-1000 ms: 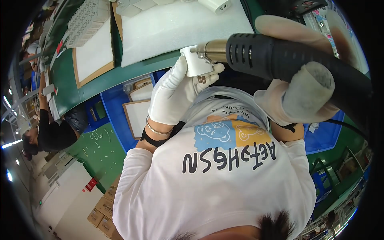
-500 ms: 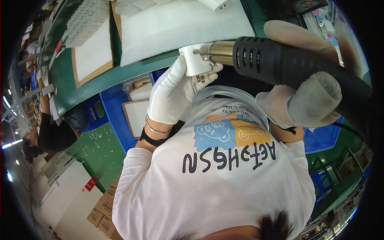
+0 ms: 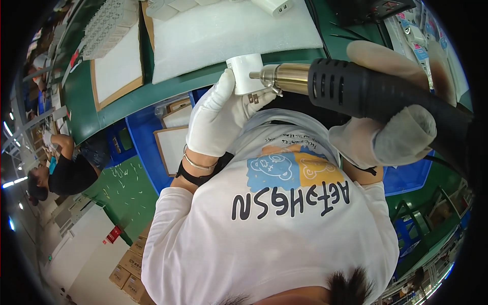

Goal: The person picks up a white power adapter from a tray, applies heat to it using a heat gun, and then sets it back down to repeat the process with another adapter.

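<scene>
1. Two gloved hands in view. My left hand point(image 3: 216, 119) has its fingers closed around a small white plug block point(image 3: 245, 72), with the thumb on the near face and the fingertips wrapped over the lower edge. The block is held just above the fingers, over the edge of the green bench point(image 3: 91, 107).
2. My right hand point(image 3: 391, 137) is wrapped fully around the handle of a black heat gun point(image 3: 356, 91). Its metal nozzle point(image 3: 279, 77) points at the right face of the block. I cannot tell whether it touches or sits just off it.
3. Judgement on technique: keep the nozzle square to the face and keep the left fingertips behind the block, out of the hot stream. The nearest fingertip sits just below the nozzle, which looks risky. A short, steady pass seems safer than dwelling on one spot.
4. Beyond the left fingers lies a white foam sheet point(image 3: 229, 35), with a second white plug block point(image 3: 274, 5) at its far edge.
5. Left of those fingers are a white panel in a wooden frame point(image 3: 119, 71) and a tray of small white parts point(image 3: 109, 28).
6. Below the left wrist are blue crates point(image 3: 147, 137) holding another framed panel.
7. Far below and left are stacked brown cartons point(image 3: 129, 274) and a small red tag point(image 3: 113, 235) on a white surface.
8. Between the wrists, my shirt carries a square blue-and-yellow print point(image 3: 290, 170) with dark lettering under it.
</scene>
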Action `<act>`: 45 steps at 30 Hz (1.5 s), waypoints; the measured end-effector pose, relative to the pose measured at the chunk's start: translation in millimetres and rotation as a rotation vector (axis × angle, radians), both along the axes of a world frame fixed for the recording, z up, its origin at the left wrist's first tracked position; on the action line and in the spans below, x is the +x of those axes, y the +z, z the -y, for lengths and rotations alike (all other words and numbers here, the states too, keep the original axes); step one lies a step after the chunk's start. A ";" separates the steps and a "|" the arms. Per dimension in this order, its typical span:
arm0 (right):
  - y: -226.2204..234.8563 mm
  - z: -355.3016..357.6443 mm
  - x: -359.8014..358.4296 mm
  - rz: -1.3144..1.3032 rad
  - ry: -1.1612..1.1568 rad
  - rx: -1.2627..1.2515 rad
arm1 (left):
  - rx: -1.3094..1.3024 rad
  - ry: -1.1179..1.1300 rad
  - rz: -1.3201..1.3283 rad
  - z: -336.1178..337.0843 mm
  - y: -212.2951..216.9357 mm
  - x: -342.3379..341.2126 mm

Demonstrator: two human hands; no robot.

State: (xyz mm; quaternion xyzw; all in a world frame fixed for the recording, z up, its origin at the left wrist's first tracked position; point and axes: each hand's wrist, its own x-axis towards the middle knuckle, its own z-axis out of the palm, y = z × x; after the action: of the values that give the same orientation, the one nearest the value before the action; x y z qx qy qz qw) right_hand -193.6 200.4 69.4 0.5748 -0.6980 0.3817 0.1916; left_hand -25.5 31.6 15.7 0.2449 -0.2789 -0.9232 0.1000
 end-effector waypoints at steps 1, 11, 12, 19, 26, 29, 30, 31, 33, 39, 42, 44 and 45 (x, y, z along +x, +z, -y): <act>0.3 -0.9 -1.6 -0.012 -0.002 0.016 | 0.001 0.000 0.000 -0.2 0.3 0.1; 12.8 -1.4 -1.0 -0.136 -0.027 0.166 | -0.023 0.004 -0.001 -4.0 2.1 -0.1; 15.1 0.6 0.7 -0.148 -0.028 0.182 | -0.020 0.013 0.000 -4.6 1.8 0.0; -24.4 -15.3 -7.3 -0.149 -0.058 -0.123 | -0.252 0.006 0.081 3.0 17.0 3.1; -14.7 -23.2 -11.2 -0.292 -0.080 0.019 | -1.053 0.207 0.313 1.6 11.8 6.8; -19.5 -30.6 -14.9 -0.217 -0.115 -0.035 | -1.438 0.244 0.355 5.0 5.1 6.0; -21.3 -32.8 -16.0 -0.191 -0.127 -0.052 | -1.474 0.242 0.334 6.1 4.8 5.5; -20.9 -26.3 -10.5 -0.164 -0.143 -0.064 | -1.507 0.236 0.312 5.6 4.7 3.9; -23.9 -30.4 -9.5 -0.111 -0.175 -0.088 | -1.538 0.223 0.289 5.0 5.0 1.7; -27.3 -38.2 -2.8 0.045 -0.270 -0.168 | -1.459 0.201 0.216 1.8 5.5 0.3; -32.1 -47.0 0.7 0.121 -0.311 -0.214 | -1.432 0.201 0.194 0.7 4.4 0.5; -31.4 -55.6 4.7 0.171 -0.336 -0.245 | -1.421 0.192 0.155 0.5 3.7 0.3; -33.5 -62.8 1.9 0.196 -0.348 -0.262 | -1.422 0.191 0.157 0.7 3.4 0.2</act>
State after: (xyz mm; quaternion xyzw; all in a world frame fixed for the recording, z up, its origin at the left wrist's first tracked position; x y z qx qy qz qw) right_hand -191.7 263.2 35.9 0.3764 -0.7464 0.4841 0.2587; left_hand -25.3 30.9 19.1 0.2093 -0.7961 -0.4851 0.2952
